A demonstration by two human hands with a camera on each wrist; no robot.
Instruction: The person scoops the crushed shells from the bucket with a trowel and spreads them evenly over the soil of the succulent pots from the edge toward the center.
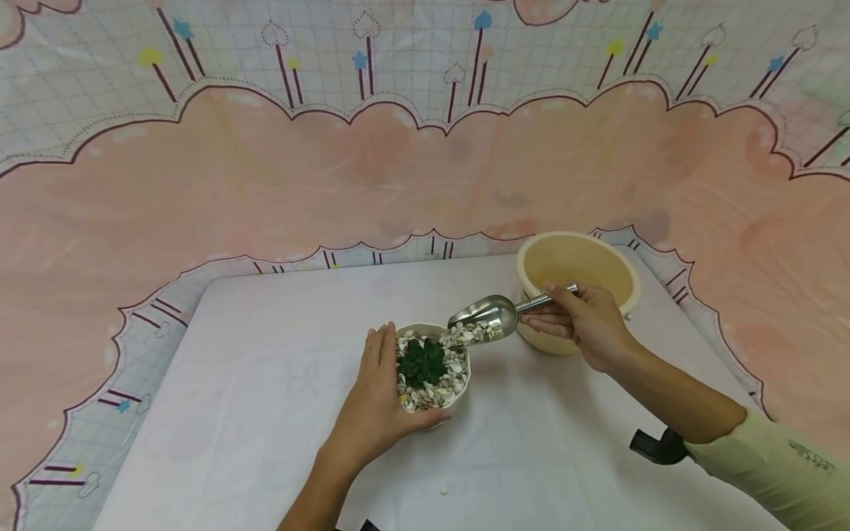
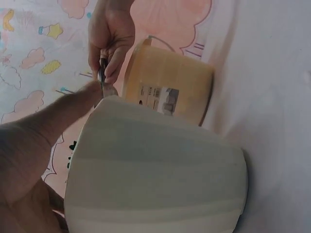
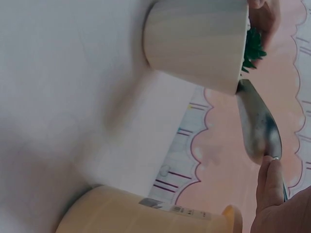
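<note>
A green succulent (image 1: pixel 422 361) sits among white stone chips in a white flowerpot (image 2: pixel 155 165). My left hand (image 1: pixel 380 398) grips the pot's rim from the left, thumb at the near side and fingers at the far side. With my right hand (image 1: pixel 591 324) I hold a metal scoop (image 1: pixel 501 313) by its handle. The scoop's mouth is tilted down at the pot's right rim, and white stone chips (image 1: pixel 473 334) lie at its lip. In the right wrist view the scoop's tip (image 3: pixel 244 86) meets the rim.
A yellow bucket (image 1: pixel 578 254) with a label on its side stands behind the right hand. One small pale chip (image 1: pixel 444 491) lies on the white tabletop (image 1: pixel 279 369) near the front. Patterned cloth (image 1: pixel 425 177) hangs behind the table.
</note>
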